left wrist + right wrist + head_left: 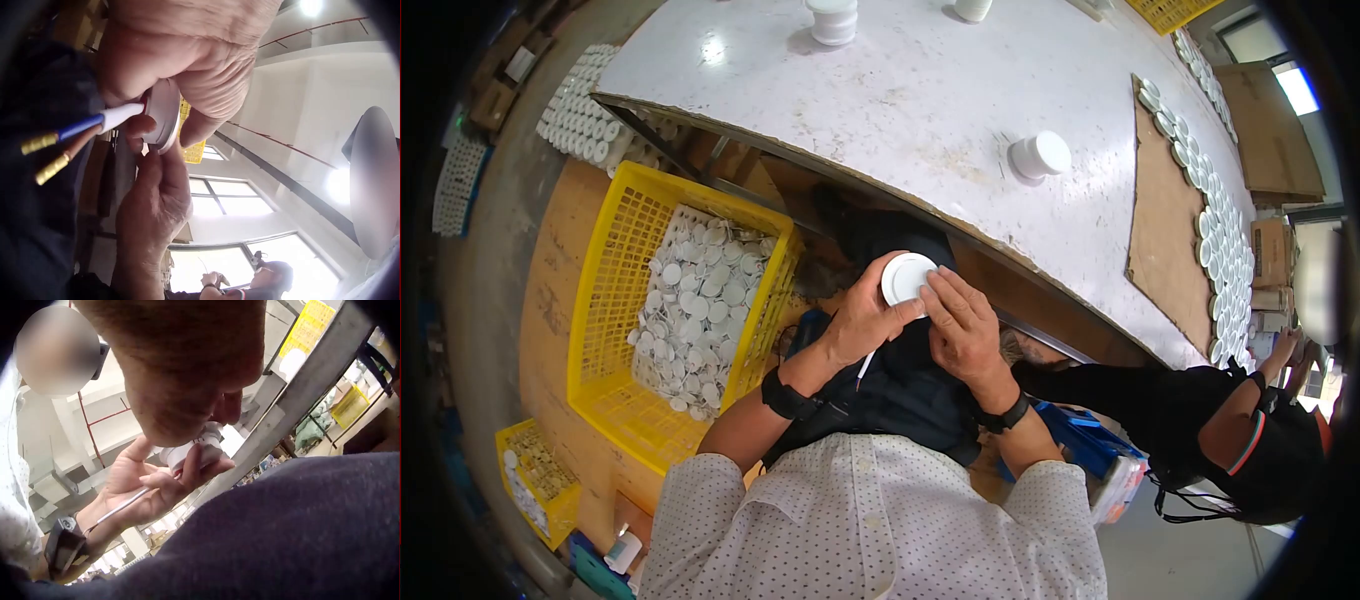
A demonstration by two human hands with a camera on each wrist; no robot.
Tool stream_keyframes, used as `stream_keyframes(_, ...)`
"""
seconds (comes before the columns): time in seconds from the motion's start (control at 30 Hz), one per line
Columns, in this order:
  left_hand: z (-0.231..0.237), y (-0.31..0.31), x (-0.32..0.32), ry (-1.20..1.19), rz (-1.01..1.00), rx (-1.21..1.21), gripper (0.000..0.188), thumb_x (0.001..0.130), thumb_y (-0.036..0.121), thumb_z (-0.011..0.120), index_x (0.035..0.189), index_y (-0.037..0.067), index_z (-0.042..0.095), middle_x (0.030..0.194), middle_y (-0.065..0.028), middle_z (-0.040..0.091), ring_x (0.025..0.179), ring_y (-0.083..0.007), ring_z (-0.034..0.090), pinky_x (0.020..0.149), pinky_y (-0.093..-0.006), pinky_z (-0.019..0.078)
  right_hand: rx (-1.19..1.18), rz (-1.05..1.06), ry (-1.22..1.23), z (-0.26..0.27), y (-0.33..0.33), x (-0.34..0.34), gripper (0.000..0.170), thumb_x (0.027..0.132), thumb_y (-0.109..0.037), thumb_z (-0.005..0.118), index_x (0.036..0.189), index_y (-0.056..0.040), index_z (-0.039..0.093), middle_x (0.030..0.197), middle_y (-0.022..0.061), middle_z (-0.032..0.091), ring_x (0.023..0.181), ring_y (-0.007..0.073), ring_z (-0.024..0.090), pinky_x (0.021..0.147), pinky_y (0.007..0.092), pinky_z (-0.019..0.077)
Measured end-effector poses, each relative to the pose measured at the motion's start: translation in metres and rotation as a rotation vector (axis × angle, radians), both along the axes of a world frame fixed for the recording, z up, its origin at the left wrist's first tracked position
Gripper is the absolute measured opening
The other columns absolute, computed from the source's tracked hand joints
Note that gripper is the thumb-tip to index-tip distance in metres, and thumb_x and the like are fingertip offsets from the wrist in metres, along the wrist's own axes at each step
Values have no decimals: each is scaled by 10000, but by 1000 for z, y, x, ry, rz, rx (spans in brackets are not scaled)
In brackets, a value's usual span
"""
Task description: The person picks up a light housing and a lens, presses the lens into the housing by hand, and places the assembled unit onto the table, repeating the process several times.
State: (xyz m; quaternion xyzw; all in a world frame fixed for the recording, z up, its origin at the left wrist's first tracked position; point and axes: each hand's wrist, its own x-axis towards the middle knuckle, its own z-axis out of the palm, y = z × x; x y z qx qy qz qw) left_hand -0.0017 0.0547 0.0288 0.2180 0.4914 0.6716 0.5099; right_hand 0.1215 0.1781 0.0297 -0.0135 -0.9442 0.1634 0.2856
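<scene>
A round white lamp fitting point(908, 277) is held in front of the torso, its flat ringed face turned up in the head view. My left hand point(862, 312) grips it from the left, with the thumb along its near edge. From the other side my right hand point(963, 328) pinches its rim, fingertips overlapping the face. A white cable point(128, 503) hangs from the fitting's underside past the left palm. At its end, in the left wrist view, a blue wire point(80, 127) and a brown wire point(83, 145) carry gold-coloured tips.
Beyond the hands stands a white table point(920, 110) with stacked white discs point(1048, 154) on it. Many white discs point(1215, 250) cover cardboard at right. A yellow crate point(590, 330) at left holds white round pieces point(700, 305). Another person point(1200, 420) is at right.
</scene>
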Motion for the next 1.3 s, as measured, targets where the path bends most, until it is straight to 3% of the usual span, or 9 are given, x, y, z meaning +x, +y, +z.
stream_keyframes(0.07,-3,2,3,28,54,-41,519,835,213,592,1245,13,345,938,-43,536,618,-34,461,438,-160,371,10,21,6,-1,-2,-1,461,580,20,623,1036,-37,590,1113,124,563,1047,295,536,807,359,456)
stream_keyframes(0.4,-2,-1,5,51,118,-35,416,885,217,504,1247,56,379,968,-41,546,696,-49,497,470,-169,395,78,-14,1,10,-7,-4,442,608,-81,687,1042,-89,602,1142,71,558,1045,290,517,792,381,441)
stream_keyframes(0.47,-2,-3,4,22,94,-24,374,887,165,492,1233,55,399,1028,-74,546,856,-102,531,649,-218,470,89,-14,7,10,-8,-3,440,607,-90,695,1038,-91,607,1139,72,560,1042,291,518,793,383,441)
stream_keyframes(0.7,2,-3,4,110,140,-60,334,861,126,506,1183,48,456,986,-62,564,824,-95,538,652,-212,469,164,2,28,10,-9,-1,408,612,-92,706,1009,-84,613,1097,75,585,993,275,535,784,376,439)
stream_keyframes(0.8,-10,-3,5,118,124,-74,358,852,151,529,1192,72,452,1024,-78,558,884,-131,553,670,-244,501,176,27,29,8,-8,-1,398,610,-87,709,997,-68,618,1083,86,589,958,260,545,777,368,445)
stream_keyframes(1.03,-12,-1,1,-150,236,-26,286,862,152,541,1121,33,510,936,-60,589,800,-94,569,610,-231,493,28,69,13,12,-13,-3,417,585,-59,711,991,-62,617,1099,95,571,976,290,531,795,371,441)
stream_keyframes(1.1,-14,-10,-14,-106,310,-222,259,866,167,531,1095,47,539,838,-34,600,660,-71,562,482,-201,450,12,53,19,14,-10,-4,367,613,-63,693,972,-60,616,1114,105,557,989,289,521,789,367,445)
stream_keyframes(1.2,-46,-33,-48,-94,399,-222,246,855,183,544,1075,76,570,729,-6,587,487,-48,475,354,-178,310,-30,-82,44,15,5,-2,353,628,-33,674,974,-50,611,1122,126,547,979,300,521,823,365,437)
stream_keyframes(1.3,-90,-71,-84,46,606,-397,239,846,150,560,1066,61,585,852,-35,611,671,-110,602,486,-223,470,-25,-226,93,15,25,4,342,623,18,664,957,-34,610,1096,121,556,956,298,529,804,367,443)
